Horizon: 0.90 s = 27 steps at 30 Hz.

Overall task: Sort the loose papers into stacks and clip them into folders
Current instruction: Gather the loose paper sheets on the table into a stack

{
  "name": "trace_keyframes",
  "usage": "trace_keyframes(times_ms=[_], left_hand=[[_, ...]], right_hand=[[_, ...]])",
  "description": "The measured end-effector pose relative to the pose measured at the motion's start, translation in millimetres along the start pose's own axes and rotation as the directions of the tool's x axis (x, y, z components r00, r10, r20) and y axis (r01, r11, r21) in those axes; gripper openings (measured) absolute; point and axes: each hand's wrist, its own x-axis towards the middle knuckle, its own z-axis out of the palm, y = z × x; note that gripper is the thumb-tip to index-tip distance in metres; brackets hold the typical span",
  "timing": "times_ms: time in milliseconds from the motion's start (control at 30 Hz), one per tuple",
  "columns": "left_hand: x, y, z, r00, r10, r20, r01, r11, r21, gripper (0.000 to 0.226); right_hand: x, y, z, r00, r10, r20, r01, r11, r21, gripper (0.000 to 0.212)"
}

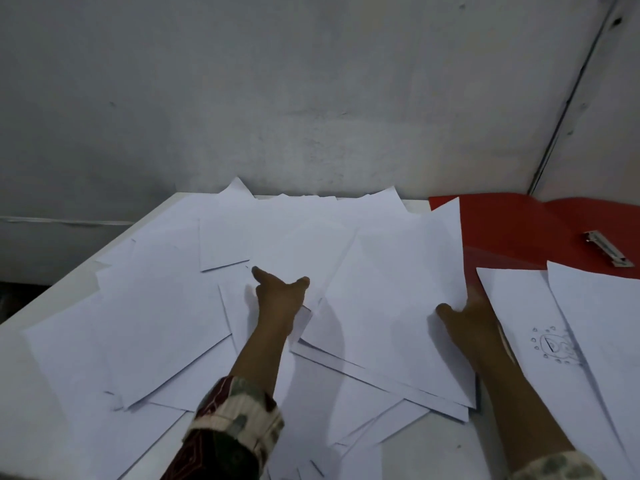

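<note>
Loose white paper sheets cover the white table. Left hand rests on them, fingers spread; right hand pinches one sheet's edge beside the open red plastic folder at the far right corner.

Your fingers are hiding under paper

Your right hand is blurring at four o'clock, fingers slipping beneath a sheet; the doodled page is running off frame.

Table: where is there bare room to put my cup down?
Bare table shows near the front edge, between the paper pile and the drawing sheet. The red folder is partly bare by its clip. Elsewhere papers crowd.
</note>
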Motion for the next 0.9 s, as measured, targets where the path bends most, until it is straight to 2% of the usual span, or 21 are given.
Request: trace_keyframes(times_ms=[67, 133, 200, 267, 300, 333, 433, 500, 667, 733, 900], left_hand=[[12, -2, 4, 0.997, -0.063, -0.047, 0.055, 0.986, -0.156, 0.099], [18, -6, 10, 0.997, -0.079, -0.025, 0.071, 0.974, -0.217, 0.094], [16, -10, 17, 0.999, -0.044, 0.005, 0.044, 0.982, -0.183, 0.068], [13, -12, 19, 0.998, 0.059, -0.026, -0.06, 0.995, -0.076, 0.025], [12, -12, 19, 0.993, 0.105, -0.045, -0.107, 0.993, -0.04, 0.013], [13, -13, 15, 0.987, 0.141, -0.077, -0.143, 0.99, -0.019, 0.014], [23, -13, -8, 0.96, 0.207, -0.191, -0.207, 0.978, 0.021, 0.038], [32, -16, -36, 0.942, 0.225, -0.248, -0.219, 0.974, 0.053, 0.045], [49, -25, -102, 0.902, 0.198, -0.384, -0.178, 0.98, 0.087, 0.039], [51, -28, -121, 0.902, 0.185, -0.391, -0.168, 0.983, 0.079, 0.035], [56, -35, -143, 0.946, 0.134, -0.294, -0.113, 0.99, 0.09, 0.043]], right_hand=[[0, 1, 0, 1.0, 0.007, 0.0, -0.007, 1.0, 0.012, 0.061], [1, 2, 0, 1.0, 0.01, -0.002, -0.01, 1.0, 0.015, 0.061], [1, 2, 0, 1.0, 0.01, -0.001, -0.01, 1.0, 0.018, 0.062], [1, 1, -1, 1.0, 0.017, 0.008, -0.017, 1.0, 0.014, 0.063], [2, 1, -1, 1.0, 0.023, 0.008, -0.023, 1.0, 0.011, 0.064], [2, 1, -2, 1.0, 0.025, 0.001, -0.025, 1.0, 0.013, 0.065], [6, 5, -5, 0.999, 0.032, -0.039, -0.031, 0.999, 0.036, 0.065], [7, 6, -7, 0.997, 0.071, -0.016, -0.07, 0.997, 0.03, 0.062], [10, -1, -16, 0.996, 0.083, 0.041, -0.081, 0.996, -0.049, 0.055], [11, -7, -22, 0.993, 0.096, 0.071, -0.089, 0.992, -0.094, 0.048], [18, -22, -37, 0.977, 0.118, 0.179, -0.081, 0.976, -0.203, 0.021]])
